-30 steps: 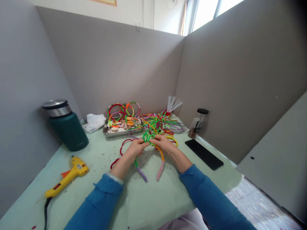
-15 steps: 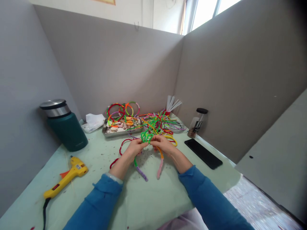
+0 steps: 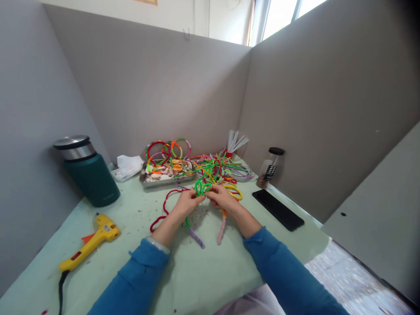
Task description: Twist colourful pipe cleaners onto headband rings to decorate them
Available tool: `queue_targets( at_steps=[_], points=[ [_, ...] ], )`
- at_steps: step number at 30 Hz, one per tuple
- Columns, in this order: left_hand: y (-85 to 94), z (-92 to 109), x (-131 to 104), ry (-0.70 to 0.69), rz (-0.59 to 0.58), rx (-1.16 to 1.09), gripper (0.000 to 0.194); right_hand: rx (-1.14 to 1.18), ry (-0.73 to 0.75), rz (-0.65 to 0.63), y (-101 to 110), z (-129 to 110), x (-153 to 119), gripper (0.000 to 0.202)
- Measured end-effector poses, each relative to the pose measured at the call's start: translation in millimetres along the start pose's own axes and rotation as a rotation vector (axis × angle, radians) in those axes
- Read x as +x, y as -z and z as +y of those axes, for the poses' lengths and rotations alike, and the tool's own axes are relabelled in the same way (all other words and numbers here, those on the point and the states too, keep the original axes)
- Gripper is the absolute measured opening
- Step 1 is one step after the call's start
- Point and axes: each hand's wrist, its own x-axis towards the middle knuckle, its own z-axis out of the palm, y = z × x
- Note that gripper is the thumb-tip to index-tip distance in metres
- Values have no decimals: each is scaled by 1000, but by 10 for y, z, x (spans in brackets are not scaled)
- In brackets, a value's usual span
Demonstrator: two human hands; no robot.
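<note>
Between my two hands, a green pipe cleaner (image 3: 202,188) is bent into several small loops that stand up above the fingertips. My left hand (image 3: 188,203) pinches its lower left side, and my right hand (image 3: 220,197) pinches it from the right. A fuzzy band hangs down below them: its green and purple end (image 3: 196,237) shows under the left hand, its orange and pink end (image 3: 221,229) under the right. The middle of the band is hidden by my fingers. A red pipe cleaner (image 3: 165,205) curves on the table beside my left wrist.
Behind my hands are a metal tray (image 3: 169,181) of shell-like pieces, fuzzy rings (image 3: 159,151) and a heap of pipe cleaners (image 3: 218,168). A yellow glue gun (image 3: 92,243) and green flask (image 3: 93,179) stand left. A phone (image 3: 278,210) and jar (image 3: 269,168) are right.
Both hands have shifted slightly to the right with the green loops. The loops look a little turned, and the band's hanging ends have moved right too.
</note>
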Motion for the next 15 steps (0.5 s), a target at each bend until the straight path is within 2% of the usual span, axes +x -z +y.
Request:
queue_targets(
  at_steps=[5,11,15],
  points=[
    [-3,-63,39,-64,4,62,30,-65,110,-9,38,8,0,11],
    [-7,-61,47,-75,2,115,29,-92,131,-52,30,-25,-44,9],
    [-11,-57,56,-47,-3,158,28,-105,105,-33,-5,-27,-47,7]
  ],
)
